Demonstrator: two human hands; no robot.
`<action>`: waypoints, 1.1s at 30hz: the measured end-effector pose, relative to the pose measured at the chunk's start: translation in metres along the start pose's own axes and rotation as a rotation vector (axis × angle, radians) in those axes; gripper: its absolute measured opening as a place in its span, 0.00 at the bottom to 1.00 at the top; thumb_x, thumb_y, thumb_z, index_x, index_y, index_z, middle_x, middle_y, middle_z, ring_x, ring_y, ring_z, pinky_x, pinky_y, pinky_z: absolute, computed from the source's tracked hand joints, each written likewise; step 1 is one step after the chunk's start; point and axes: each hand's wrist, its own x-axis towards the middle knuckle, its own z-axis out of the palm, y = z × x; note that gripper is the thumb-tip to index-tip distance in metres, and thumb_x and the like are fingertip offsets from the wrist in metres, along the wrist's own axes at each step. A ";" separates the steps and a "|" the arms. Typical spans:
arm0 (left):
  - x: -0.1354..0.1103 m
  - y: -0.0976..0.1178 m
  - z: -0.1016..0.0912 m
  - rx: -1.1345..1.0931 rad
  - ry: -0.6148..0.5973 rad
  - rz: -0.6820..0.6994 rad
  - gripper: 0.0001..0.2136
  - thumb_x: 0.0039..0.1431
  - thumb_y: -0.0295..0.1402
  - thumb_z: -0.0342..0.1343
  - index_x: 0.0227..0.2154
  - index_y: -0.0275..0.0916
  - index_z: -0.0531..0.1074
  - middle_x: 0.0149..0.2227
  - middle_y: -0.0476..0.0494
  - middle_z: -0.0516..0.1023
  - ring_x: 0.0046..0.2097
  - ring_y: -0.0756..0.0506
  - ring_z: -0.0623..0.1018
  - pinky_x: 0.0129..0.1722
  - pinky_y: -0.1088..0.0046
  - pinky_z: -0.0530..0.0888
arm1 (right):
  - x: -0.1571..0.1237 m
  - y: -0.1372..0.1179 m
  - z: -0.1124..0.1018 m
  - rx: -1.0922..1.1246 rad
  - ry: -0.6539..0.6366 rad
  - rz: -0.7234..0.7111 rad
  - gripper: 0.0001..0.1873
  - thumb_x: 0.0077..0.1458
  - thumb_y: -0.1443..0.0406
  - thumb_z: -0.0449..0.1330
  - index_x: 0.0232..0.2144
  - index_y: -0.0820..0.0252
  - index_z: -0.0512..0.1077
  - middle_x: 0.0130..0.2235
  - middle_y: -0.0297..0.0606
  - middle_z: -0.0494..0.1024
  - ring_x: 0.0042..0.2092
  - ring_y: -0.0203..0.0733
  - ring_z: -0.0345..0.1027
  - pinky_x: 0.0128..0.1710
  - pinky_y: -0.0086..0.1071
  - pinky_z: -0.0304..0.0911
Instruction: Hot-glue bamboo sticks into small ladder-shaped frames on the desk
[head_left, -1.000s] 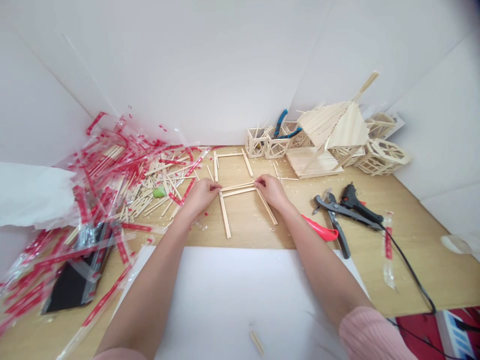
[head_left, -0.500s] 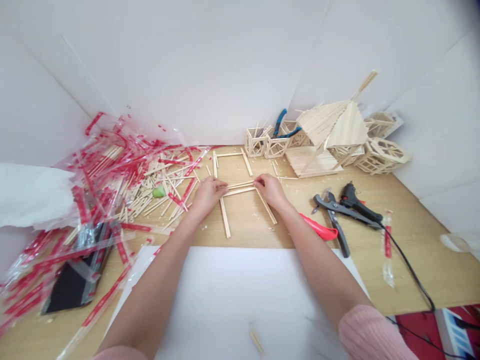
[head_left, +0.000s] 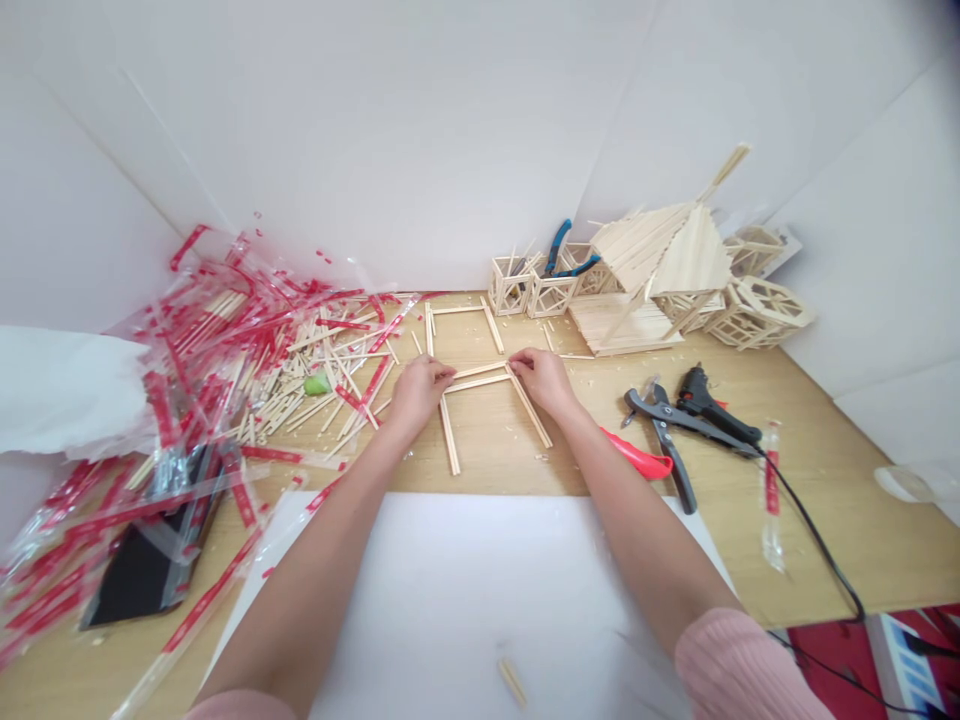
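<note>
A three-sided frame of wooden sticks (head_left: 491,410) lies on the wooden table (head_left: 825,500), its open side towards me. My left hand (head_left: 417,392) pinches the left end of the frame's crossbar sticks. At the right end of that crossbar my right hand (head_left: 541,380) has its fingers closed on the corner. A second, similar stick frame (head_left: 461,322) lies just behind, untouched.
A heap of loose sticks and red-and-clear wrappers (head_left: 225,350) fills the left. Stick cubes (head_left: 532,290) and a stick house (head_left: 664,275) stand at the back right. Cutters (head_left: 664,440), a black glue gun (head_left: 712,405) with cord, and a white sheet (head_left: 465,600) lie near me.
My left hand has crept slightly right along the crossbar; the right hand and the frame have hardly moved.
</note>
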 end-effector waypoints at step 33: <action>0.000 -0.004 0.003 -0.021 0.023 -0.029 0.08 0.53 0.32 0.55 0.34 0.39 0.78 0.34 0.44 0.74 0.36 0.46 0.73 0.36 0.71 0.69 | -0.002 -0.003 0.002 -0.099 0.007 -0.026 0.10 0.53 0.67 0.57 0.34 0.59 0.79 0.36 0.39 0.80 0.37 0.39 0.72 0.40 0.28 0.62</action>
